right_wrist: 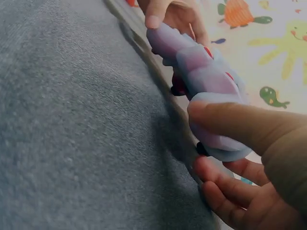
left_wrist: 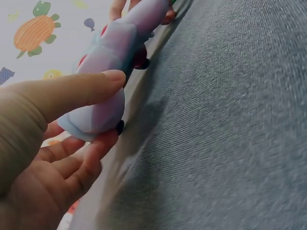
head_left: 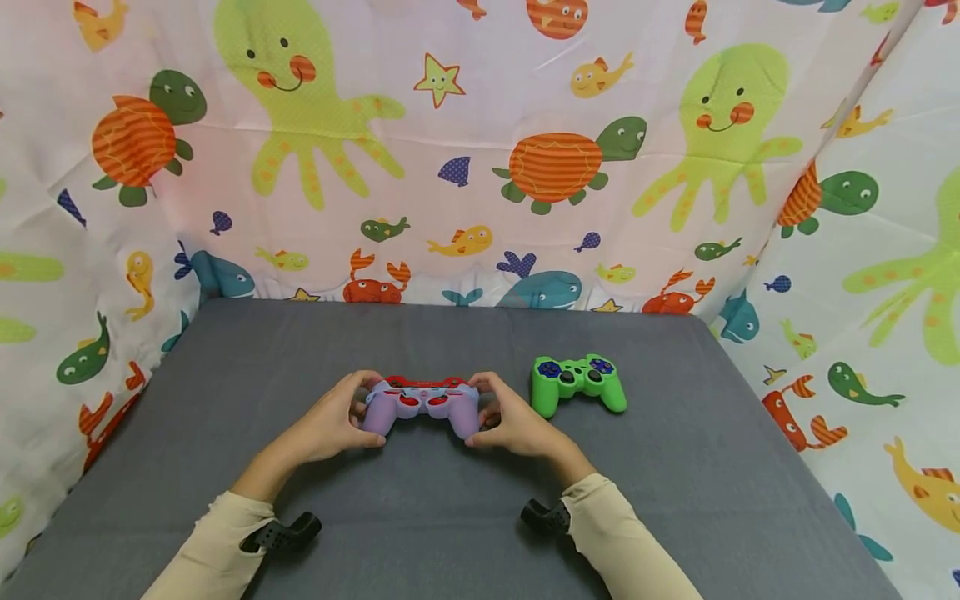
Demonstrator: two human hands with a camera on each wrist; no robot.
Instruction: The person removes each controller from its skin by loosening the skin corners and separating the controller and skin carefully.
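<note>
Left hand [head_left: 332,425] and right hand [head_left: 519,423] pinched the two ends of a purple and red game controller [head_left: 424,402], so it sat between the hands, over the gray worktop [head_left: 420,508]. A green controller [head_left: 576,381] lay just right of the right hand. Beyond the hands hung a cloth [head_left: 420,196] with sea animals.

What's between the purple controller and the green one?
The person's right hand, which grips one end of the purple controller; the green controller lies just beyond. Shows in the head view.
</note>
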